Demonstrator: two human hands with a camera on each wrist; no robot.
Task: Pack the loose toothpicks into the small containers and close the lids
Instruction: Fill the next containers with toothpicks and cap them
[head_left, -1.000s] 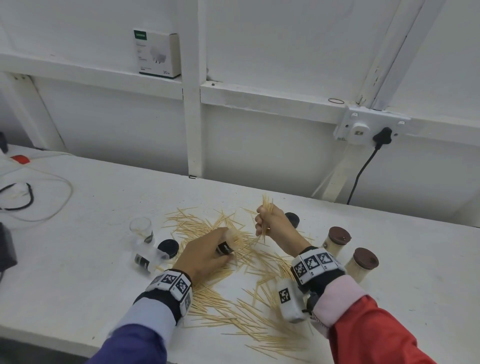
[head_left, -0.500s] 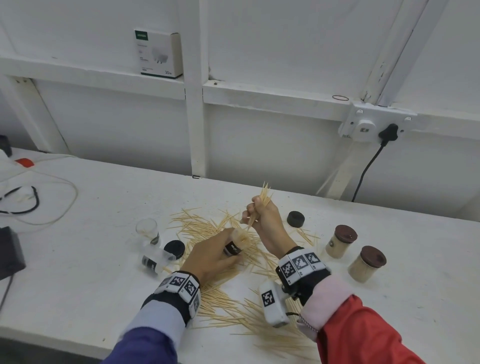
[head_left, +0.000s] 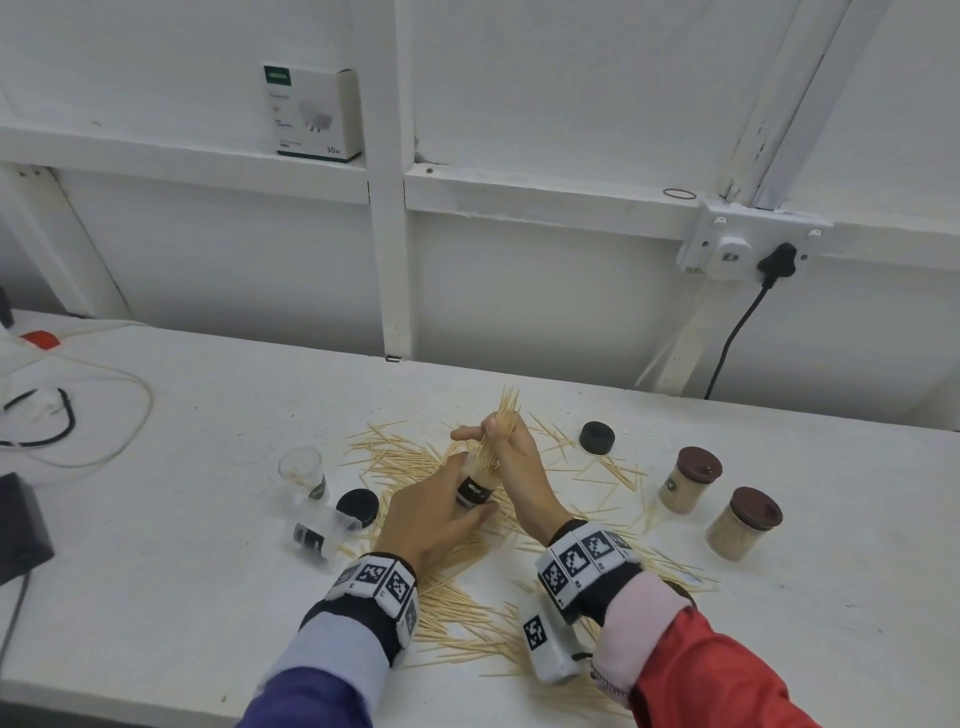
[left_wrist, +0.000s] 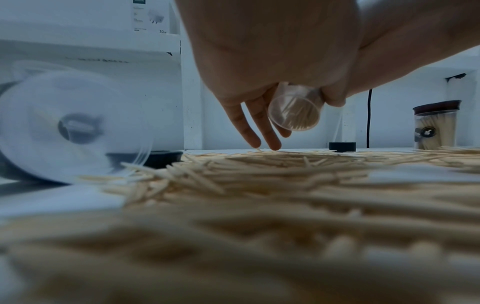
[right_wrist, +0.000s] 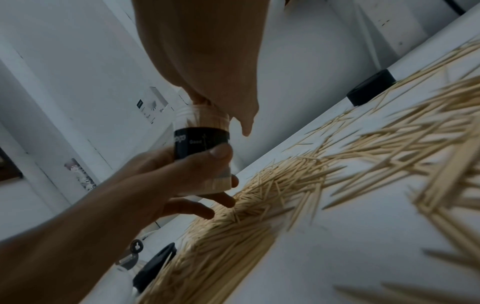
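My left hand (head_left: 441, 514) grips a small clear container (head_left: 475, 486) with a black label band, tilted and lifted off the table; its clear base (left_wrist: 293, 114) shows toothpicks inside. My right hand (head_left: 506, 441) pinches a bundle of toothpicks (head_left: 505, 415) whose lower ends sit in the container's mouth (right_wrist: 201, 115). Loose toothpicks (head_left: 467, 613) lie scattered on the white table (head_left: 182, 597) under and around both hands. Two filled containers with brown lids (head_left: 688, 480) (head_left: 745, 522) stand at the right.
An empty clear container (head_left: 302, 470) stands left of the pile, another (head_left: 317, 532) lies on its side beside a black lid (head_left: 357, 512). A second black lid (head_left: 596, 437) lies behind the pile. Cables (head_left: 78, 415) lie at far left. A wall socket (head_left: 743, 249) with a plugged cord is at the right.
My left hand has lifted the container off the table toward the right hand. The right hand has lowered its toothpick bundle into the container's mouth.
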